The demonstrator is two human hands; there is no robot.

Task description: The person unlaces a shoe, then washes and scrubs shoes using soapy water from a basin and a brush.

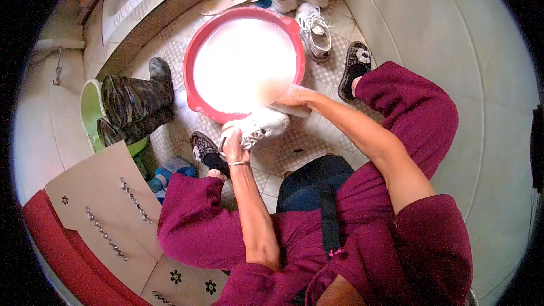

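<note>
A white lace-up shoe [266, 123] is held tilted at the near rim of a red basin [190, 88]. My left hand [232, 144] is closed round one end of it, with a bracelet on the wrist. At the basin's lower right rim is my right hand [296, 97], close to the shoe's other end. Its fingers blur into the glare over the water, so their grip is hidden. A pale edge shows just under that hand; I cannot make out what it belongs to. White, glaring liquid [243, 62] fills the basin.
Several white shoes [314, 31] stand right of and behind the basin, near slippers [226, 1]. Camouflage boots [133, 99] lean in a green tub [89, 105] at left. A cabinet [105, 209] stands lower left, and a tiled wall [453, 79] runs along the right.
</note>
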